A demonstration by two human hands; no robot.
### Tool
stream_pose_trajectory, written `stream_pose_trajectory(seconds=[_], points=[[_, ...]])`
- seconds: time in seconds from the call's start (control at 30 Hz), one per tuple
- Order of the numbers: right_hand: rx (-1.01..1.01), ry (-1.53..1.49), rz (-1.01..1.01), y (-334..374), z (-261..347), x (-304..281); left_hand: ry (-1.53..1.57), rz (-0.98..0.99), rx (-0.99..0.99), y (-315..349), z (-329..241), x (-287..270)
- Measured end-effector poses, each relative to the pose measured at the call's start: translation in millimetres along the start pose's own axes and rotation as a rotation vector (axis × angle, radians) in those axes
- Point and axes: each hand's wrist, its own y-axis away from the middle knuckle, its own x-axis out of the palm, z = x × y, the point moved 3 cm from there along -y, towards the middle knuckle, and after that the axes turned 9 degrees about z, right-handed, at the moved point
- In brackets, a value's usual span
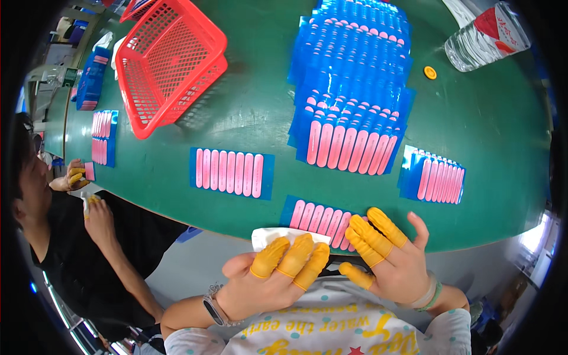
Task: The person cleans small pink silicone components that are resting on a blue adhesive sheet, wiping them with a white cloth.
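At the far left of the green table (pixel 254 106) stands a red basket (pixel 216 41), its mesh walls and floor showing through the open top; at the far right a clear container (pixel 467 50) with a red patch leans toward the edge, its contents hard to make out. Between them a long overlapping pile of blue sheets (pixel 355 89) bears rows of pink strips, only the nearest row showing in full. A smaller batch (pixel 441 177) sits to the right, and another blue sheet (pixel 231 173) to the left. The near sheet (pixel 319 218) lies at the table's near edge, its right end hidden by the right hand (pixel 396 272) and its near left part by a white cloth (pixel 269 235). A co-worker (pixel 89 260) at the left is cut off by the dark rim. The left hand (pixel 275 284) reaches in from below, yellow-covered fingers bent side by side over the cloth; whether they pinch it I cannot tell. The right hand's covered fingers stretch over the strips, thumb apart, one bare finger raised.
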Motion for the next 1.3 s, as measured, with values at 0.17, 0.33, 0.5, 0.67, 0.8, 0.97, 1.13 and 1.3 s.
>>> stream_pose_trajectory(seconds=[0.17,0.33,0.5,0.67,0.8,0.97,1.13,1.3], points=[[0.049,0.066,-0.054,2,5,1,0.026,-0.021,0.004,-30,-6,9],[0.060,0.084,-0.072,2,2,3,0.036,-0.057,-0.034,-28,-7,9],[0.048,0.065,-0.073,4,0,4,0.043,0.063,-0.003,1,-11,1],[0.024,0.056,-0.077,3,-3,3,0.056,-0.048,-0.058,-34,2,13],[0.050,0.040,-0.123,1,-3,3,-0.062,-0.062,-0.067,-34,5,21],[0.020,0.031,-0.088,1,-3,3,-0.026,0.000,-0.061,6,-10,7],[0.023,0.032,-0.089,2,-8,5,-0.037,-0.009,-0.029,-6,-6,8],[0.028,0.003,-0.124,3,-5,4,-0.089,-0.069,-0.015,-41,3,16]])
